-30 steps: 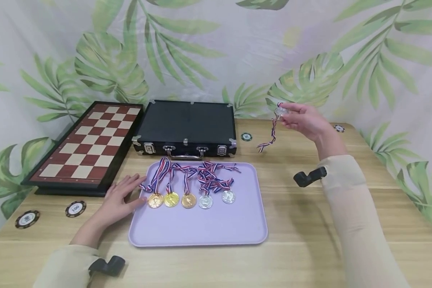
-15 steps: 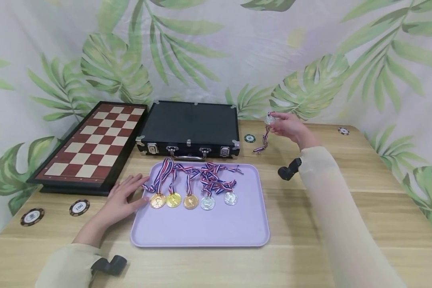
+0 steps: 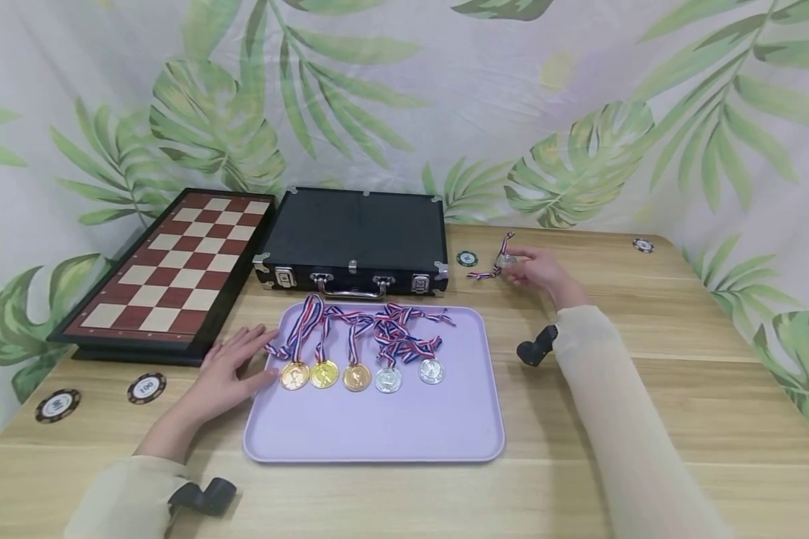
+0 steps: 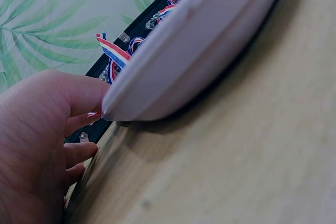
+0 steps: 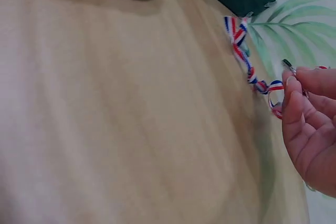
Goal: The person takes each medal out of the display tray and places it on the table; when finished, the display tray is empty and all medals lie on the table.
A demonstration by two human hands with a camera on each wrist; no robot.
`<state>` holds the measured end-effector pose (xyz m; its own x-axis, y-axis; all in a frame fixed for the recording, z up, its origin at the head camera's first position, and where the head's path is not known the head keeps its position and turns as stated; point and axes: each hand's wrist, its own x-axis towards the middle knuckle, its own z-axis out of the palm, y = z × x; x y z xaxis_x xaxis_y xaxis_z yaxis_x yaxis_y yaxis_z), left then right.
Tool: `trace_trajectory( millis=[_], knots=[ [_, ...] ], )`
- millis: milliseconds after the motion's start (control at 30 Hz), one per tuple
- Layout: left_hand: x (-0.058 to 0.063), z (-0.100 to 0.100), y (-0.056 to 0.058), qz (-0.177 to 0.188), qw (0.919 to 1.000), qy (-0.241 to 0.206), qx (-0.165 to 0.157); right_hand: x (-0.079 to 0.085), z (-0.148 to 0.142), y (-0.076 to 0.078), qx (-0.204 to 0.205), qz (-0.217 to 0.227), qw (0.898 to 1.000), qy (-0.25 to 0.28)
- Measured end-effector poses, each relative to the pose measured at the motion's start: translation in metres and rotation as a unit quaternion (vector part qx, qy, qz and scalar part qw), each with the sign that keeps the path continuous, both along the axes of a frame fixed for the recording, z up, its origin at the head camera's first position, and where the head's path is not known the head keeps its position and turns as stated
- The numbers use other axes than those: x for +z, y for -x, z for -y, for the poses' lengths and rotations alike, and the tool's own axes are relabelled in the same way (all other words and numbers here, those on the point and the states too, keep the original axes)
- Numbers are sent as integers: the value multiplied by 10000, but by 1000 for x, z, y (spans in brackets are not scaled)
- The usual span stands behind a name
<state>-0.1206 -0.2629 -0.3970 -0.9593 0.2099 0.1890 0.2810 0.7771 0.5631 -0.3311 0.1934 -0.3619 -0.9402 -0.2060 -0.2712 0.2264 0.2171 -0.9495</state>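
Note:
Between thumb and fingers, my right hand (image 3: 538, 271) pinches a silver medal (image 3: 505, 260) low over the table's back right. Its knotted red, white and blue ribbon (image 5: 242, 53) trails toward the black case. My left hand (image 3: 228, 374) rests at the left edge of the lilac tray (image 3: 377, 434), fingers loosely spread; in the left wrist view the thumb touches the tray's rim (image 4: 152, 90). On that tray lie a copper-toned medal (image 3: 294, 376), a gold medal (image 3: 324, 373), a bronze-toned medal (image 3: 356, 377) and two silver medals (image 3: 431, 370), their ribbons bunched toward the back.
A black case (image 3: 360, 228) with metal latches stands behind the tray. Left of it lies a checkered board (image 3: 175, 262). Poker chips lie about: a green one (image 3: 467, 258) beside the case, one (image 3: 643, 245) far right, and two (image 3: 147, 388) at left. A leaf-print cloth (image 3: 404, 112) hangs behind.
My right hand has lowered the silver medal and moved it left, toward the green chip and the tabletop. The left hand stays at the tray's edge.

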Motion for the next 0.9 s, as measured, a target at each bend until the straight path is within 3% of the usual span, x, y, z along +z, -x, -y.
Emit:
trace_trajectory(
  millis=[267,567,900],
  knots=[
    [0,0,0,65,10000,-15,11,-10,2,-14,196,-93,9997,-92],
    [0,0,-1,44,10000,-32,32,-21,8,-22,129,12,9998,-157],
    [-1,-1,0,3,10000,-21,16,-21,14,-31,108,-136,9988,-467]
  ],
)
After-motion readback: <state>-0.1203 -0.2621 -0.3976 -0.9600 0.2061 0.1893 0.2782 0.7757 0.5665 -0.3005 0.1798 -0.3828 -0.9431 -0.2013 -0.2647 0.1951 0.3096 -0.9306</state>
